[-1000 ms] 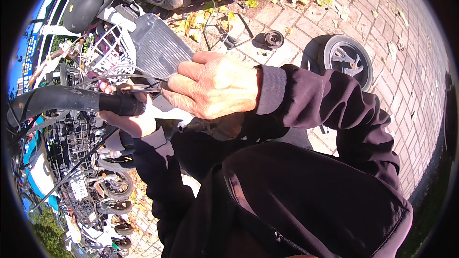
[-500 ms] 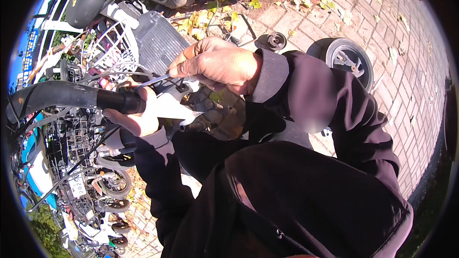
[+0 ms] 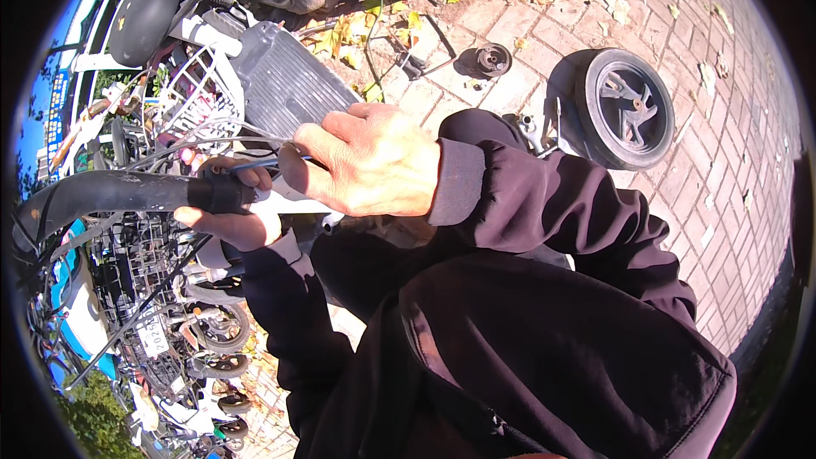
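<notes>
A thick black curved tube [image 3: 119, 191] comes in from the left. My left hand [image 3: 242, 229] is closed around its dark end piece [image 3: 218, 194], thumb on the near side and fingers on the far side. Close beside it, my right hand [image 3: 370, 161] is closed on a thin blue-grey rod [image 3: 257, 163], which points left toward the tube's end. The rod's grip end is hidden in my palm, so its exact kind is unclear. Under my hands is a white part, mostly covered by them.
A ribbed grey panel [image 3: 293, 72] lies beyond my hands, near a white wire basket [image 3: 200, 89]. On the brick paving [image 3: 714, 161] are a spoked wheel [image 3: 629, 109], a small round metal part [image 3: 493, 59] and fallen leaves. Parked two-wheelers line the left.
My right hand has shifted left and down, closer to my left hand, and turned so its back faces up. Less of the rod shows. The left hand keeps its hold on the tube.
</notes>
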Motion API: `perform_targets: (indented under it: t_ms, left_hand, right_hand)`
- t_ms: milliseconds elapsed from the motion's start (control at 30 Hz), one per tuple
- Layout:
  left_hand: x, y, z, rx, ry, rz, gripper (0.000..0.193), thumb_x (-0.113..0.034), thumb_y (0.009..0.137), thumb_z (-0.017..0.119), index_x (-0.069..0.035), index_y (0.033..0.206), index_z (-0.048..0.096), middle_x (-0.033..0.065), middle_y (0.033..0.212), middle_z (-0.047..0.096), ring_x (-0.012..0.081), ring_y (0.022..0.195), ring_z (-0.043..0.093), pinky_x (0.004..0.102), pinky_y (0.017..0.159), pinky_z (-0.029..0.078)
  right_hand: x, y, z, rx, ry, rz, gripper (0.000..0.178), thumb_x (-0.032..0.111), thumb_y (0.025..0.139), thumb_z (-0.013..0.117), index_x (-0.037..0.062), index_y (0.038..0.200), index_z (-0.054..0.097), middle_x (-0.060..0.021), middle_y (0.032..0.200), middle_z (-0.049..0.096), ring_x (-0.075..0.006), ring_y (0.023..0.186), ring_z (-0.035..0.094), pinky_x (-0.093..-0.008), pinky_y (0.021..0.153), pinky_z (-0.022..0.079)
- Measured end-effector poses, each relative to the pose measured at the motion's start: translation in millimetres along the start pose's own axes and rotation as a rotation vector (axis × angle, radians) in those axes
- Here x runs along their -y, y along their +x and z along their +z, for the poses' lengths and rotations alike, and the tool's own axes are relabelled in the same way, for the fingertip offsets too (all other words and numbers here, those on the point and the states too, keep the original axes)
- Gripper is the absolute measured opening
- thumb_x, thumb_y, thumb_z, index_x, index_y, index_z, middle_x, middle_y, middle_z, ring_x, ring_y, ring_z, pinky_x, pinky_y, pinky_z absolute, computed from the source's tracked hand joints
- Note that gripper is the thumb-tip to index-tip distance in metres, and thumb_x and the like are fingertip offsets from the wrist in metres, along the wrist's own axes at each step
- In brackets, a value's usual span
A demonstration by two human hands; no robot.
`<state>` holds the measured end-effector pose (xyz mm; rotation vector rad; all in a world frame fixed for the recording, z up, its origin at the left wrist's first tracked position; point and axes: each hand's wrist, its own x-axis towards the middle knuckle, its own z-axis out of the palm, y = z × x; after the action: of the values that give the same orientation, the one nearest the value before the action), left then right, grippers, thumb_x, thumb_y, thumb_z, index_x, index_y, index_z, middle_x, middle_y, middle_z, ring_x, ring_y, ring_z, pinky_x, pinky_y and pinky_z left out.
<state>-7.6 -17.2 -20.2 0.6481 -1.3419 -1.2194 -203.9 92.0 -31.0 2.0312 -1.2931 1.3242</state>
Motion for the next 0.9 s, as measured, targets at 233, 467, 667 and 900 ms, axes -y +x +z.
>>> perform_targets:
  t_ms: [233, 467, 667, 900]
  left_hand:
    - [1.4, -4.6, 16.0, -0.166, 0.116, 0.039, 0.099, -0.090, 0.088, 0.030, 0.005, 0.094, 0.057, 0.0115, 0.064, 0.058, 0.0212, 0.050, 0.055, 0.0319, 0.047, 0.048]
    - [-1.5, 0.1, 1.8, -0.016, 0.089, -0.014, 0.101, -0.093, 0.084, 0.033, 0.004, 0.097, 0.057, 0.0108, 0.063, 0.056, 0.0208, 0.049, 0.052, 0.0312, 0.046, 0.044]
    - [-2.8, 0.1, -15.2, 0.055, 0.012, -0.097, 0.098, -0.093, 0.079, 0.043, 0.002, 0.099, 0.058, 0.0087, 0.072, 0.057, 0.0210, 0.057, 0.055, 0.0314, 0.052, 0.047]
    - [2.5, -5.0, -11.6, 0.078, -0.194, -0.187, 0.092, -0.091, 0.076, 0.053, -0.002, 0.101, 0.059, 0.0073, 0.084, 0.059, 0.0206, 0.066, 0.057, 0.0334, 0.059, 0.050]
  right_hand:
    - [-5.3, -6.7, -5.0, 0.152, -0.087, -0.168, 0.054, 0.030, 0.082, 0.063, 0.0032, 0.128, 0.052, -0.0035, 0.098, 0.049, -0.0133, 0.075, 0.052, -0.0262, 0.053, 0.046]
    - [-8.5, -2.9, -17.0, 0.257, -0.084, -0.174, 0.042, 0.023, 0.082, 0.062, 0.0030, 0.119, 0.060, -0.0028, 0.093, 0.048, -0.0160, 0.080, 0.055, -0.0270, 0.051, 0.048]
    - [-1.2, 5.9, -20.9, 0.335, -0.125, -0.092, 0.078, 0.012, 0.073, 0.068, 0.0073, 0.149, 0.050, -0.0043, 0.084, 0.048, -0.0173, 0.068, 0.058, -0.0285, 0.049, 0.049]
    - [-1.7, 21.4, -30.6, 0.424, 0.048, 0.066, 0.057, 0.005, 0.080, 0.066, 0.0064, 0.137, 0.062, -0.0106, 0.089, 0.060, -0.0237, 0.062, 0.065, -0.0335, 0.054, 0.052]
